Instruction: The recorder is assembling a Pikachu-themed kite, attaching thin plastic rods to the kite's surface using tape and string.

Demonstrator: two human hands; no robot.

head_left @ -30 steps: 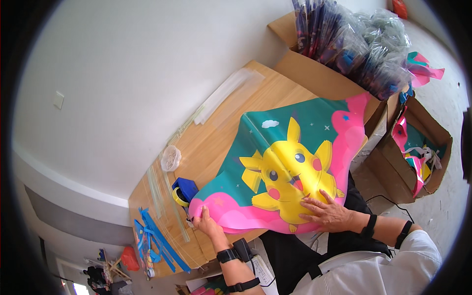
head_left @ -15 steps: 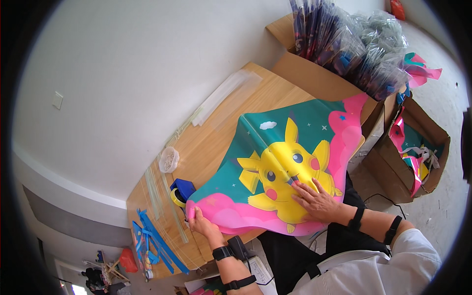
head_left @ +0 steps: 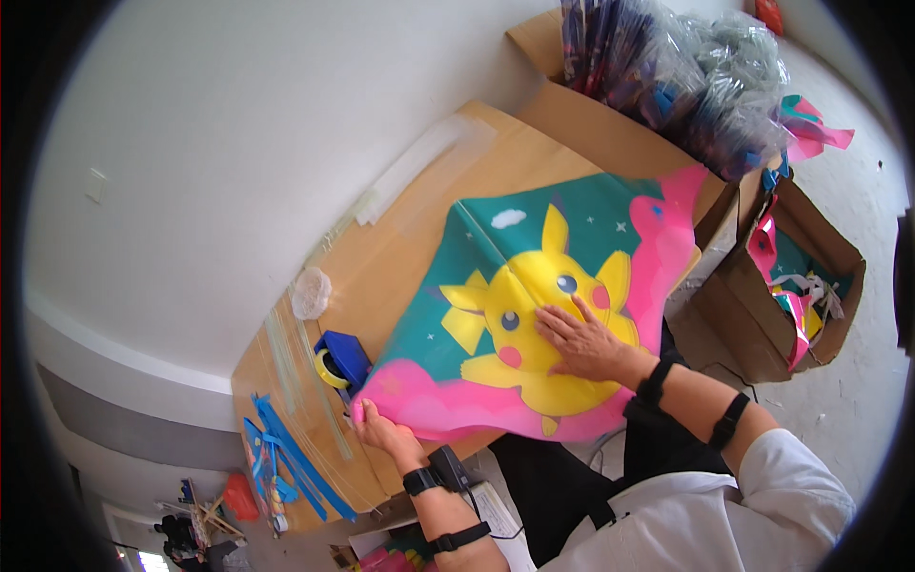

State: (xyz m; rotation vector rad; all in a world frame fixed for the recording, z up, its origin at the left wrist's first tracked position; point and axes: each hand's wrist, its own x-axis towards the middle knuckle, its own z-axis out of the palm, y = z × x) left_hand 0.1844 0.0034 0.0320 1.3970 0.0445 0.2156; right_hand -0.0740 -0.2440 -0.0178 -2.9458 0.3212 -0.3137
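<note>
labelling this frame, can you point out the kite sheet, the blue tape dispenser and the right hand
kite sheet (head_left: 534, 250), head view, on its green upper part
blue tape dispenser (head_left: 348, 355), head view, on its blue top
right hand (head_left: 581, 338), head view, on the back of the hand

We find open worktop (head_left: 477, 181) along its far edge beside the wall, past the kite sheet (head_left: 534, 315) covering the middle. At the left end, the blue tape dispenser (head_left: 341, 360), a clear tape roll (head_left: 311, 292) and blue strips (head_left: 286, 458) crowd passage. Cardboard boxes (head_left: 791, 286) block the right end.
</note>
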